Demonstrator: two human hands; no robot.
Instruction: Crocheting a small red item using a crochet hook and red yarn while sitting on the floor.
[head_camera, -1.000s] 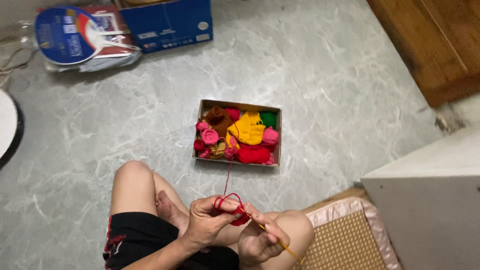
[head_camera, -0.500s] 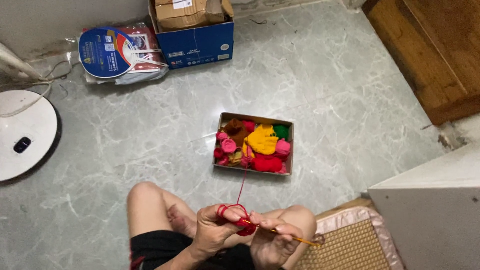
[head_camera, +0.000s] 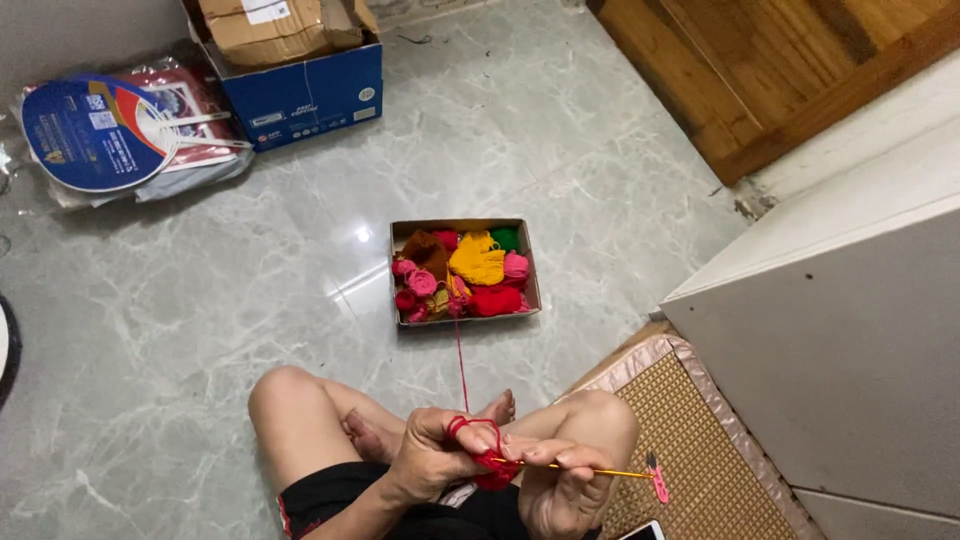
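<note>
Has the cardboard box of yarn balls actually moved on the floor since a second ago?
Cannot tell for sure, but likely not. The shallow cardboard box of coloured yarn balls shifts in frame together with the blue carton; the head camera moved.

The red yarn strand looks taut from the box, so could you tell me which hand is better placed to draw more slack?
Probably the left hand: the red yarn strand from the box is wrapped around its fingers. The right hand holds the crochet hook.
</note>
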